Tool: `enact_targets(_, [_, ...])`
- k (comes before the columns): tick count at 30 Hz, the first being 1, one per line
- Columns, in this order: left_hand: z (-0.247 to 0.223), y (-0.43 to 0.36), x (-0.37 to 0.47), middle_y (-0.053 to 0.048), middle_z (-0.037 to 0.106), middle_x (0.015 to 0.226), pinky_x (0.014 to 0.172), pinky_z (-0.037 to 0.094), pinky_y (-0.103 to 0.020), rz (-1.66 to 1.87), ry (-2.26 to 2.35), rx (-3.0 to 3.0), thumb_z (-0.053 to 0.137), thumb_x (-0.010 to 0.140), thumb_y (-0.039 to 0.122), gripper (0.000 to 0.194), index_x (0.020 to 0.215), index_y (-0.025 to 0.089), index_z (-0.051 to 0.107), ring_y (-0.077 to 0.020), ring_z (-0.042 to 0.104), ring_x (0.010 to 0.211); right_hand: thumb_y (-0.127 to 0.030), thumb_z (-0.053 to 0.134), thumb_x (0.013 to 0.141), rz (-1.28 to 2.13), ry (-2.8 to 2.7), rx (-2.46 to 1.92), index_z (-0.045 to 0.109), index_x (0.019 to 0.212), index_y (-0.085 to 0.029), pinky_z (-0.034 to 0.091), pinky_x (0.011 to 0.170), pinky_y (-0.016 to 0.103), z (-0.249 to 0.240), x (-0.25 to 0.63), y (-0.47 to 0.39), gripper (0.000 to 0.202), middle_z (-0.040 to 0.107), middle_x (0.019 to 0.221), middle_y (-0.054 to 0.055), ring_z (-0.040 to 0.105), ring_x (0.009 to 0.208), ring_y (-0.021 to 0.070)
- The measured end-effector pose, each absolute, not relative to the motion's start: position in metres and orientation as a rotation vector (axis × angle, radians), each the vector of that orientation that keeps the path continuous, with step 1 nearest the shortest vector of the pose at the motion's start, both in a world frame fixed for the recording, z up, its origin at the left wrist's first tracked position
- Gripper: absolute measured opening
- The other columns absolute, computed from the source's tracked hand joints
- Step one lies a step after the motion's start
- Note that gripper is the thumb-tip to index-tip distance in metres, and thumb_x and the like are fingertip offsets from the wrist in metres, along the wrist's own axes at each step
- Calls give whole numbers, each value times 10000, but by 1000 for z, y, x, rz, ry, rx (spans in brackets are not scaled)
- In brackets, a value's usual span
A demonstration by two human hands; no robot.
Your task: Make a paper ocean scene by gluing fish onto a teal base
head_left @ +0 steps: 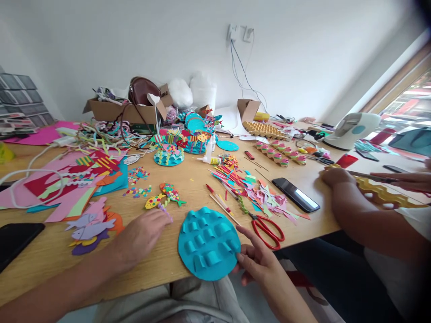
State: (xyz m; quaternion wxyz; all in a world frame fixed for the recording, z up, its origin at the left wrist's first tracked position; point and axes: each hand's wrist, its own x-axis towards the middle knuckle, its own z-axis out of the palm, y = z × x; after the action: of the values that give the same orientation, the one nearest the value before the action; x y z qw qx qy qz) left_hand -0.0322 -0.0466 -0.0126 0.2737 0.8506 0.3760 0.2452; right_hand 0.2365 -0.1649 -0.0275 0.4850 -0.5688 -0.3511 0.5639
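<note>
A round turquoise paper disc (204,237) with rows of raised paper loops overhangs the table's front edge. My right hand (257,260) grips its right rim, thumb on top, index finger stretched out and the other fingers curled at the edge. To the left of the disc, my left hand (144,233) has its fingers together at a curly purple pipe cleaner (164,211). Just beyond lie a yellow dotted paper fish (154,201) and a multicoloured dotted paper fish (171,193). Red-handled scissors (269,231) rest close to my right hand, beside a red pen (218,199).
Paper strips (266,195), a phone (295,194) and a glue bottle (210,154) lie farther back. Fish cut-outs (92,224) and coloured sheets (63,184) are at left. At right, another person's arm (350,202) reaches over yellow egg-carton pieces (377,190).
</note>
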Motion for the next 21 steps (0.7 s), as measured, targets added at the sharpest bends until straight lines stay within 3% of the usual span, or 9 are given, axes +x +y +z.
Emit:
enact_targets(4, [-26,-48,-41,-61,662,1108,1013,333,-378,547,877,2697,452,830,133,311,1037,237,659,-243,534,1092,-458,751,598,1375,-890,-1393,522,992,-233,457,396,214,-38,235,-160,508,570,629,-34,635,582,166])
enact_targets(8, [-32,-45,-45,-58,657,1121,999,333,-368,508,870,2978,387,866,140,349,1112,220,621,-230,521,1104,-499,750,539,1334,-881,-1427,475,881,-231,423,342,200,-50,228,-151,514,542,555,-61,632,530,177])
enact_targets(16, [-34,-33,-55,-44,666,1105,1028,308,-391,655,832,3218,343,834,49,400,1084,186,624,-210,516,1123,-419,590,675,1276,-1126,-1592,425,820,-217,343,338,181,-35,215,-145,298,515,552,-79,533,407,107])
enact_targets(21, [-18,-40,-57,-45,646,1108,1057,313,-338,866,617,3194,372,847,41,378,1120,199,580,-162,503,1130,-328,463,770,888,-1465,-1763,498,697,-201,386,473,230,-21,241,-138,151,498,546,-37,513,485,114])
